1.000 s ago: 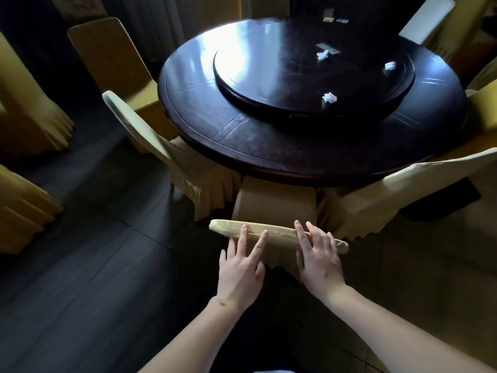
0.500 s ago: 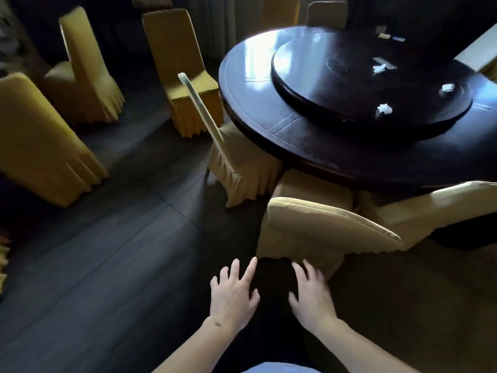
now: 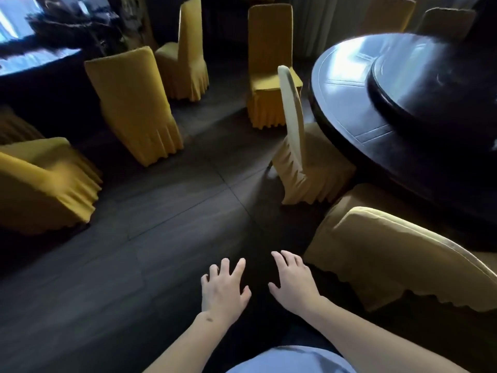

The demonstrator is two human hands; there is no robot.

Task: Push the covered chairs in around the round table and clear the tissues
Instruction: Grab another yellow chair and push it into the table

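Both hands are hanging free over the dark floor [image 3: 166, 238], holding nothing: the left hand [image 3: 224, 289] is spreading its fingers loosely, and the right hand [image 3: 294, 281] is doing the same just beside it, its fingertips lying near the back edge of the nearest covered chair [image 3: 398, 251] without touching it. That chair is sitting at the lower right with its seat tucked under the rim of the round table [image 3: 347, 103], whose dark top is catching window glare at the upper right; a raised turntable [image 3: 430, 84] is resting on it. No tissues are showing in this view. A paler covered chair [image 3: 295, 146] is standing side-on at the table's left edge, its seat partly under the rim. Further back, another yellow chair [image 3: 269, 65] is standing near the table but clear of it. Across an open lane of plank-patterned tiles, three more yellow chairs are sitting well apart from the table: one upright chair [image 3: 134, 103] with its back turned this way, one behind it [image 3: 185, 52], and a blurred one [image 3: 43, 181] at the left edge. A second dark table [image 3: 32, 63] is showing at the upper left, with tall curtains [image 3: 309, 28] hanging behind the round one.
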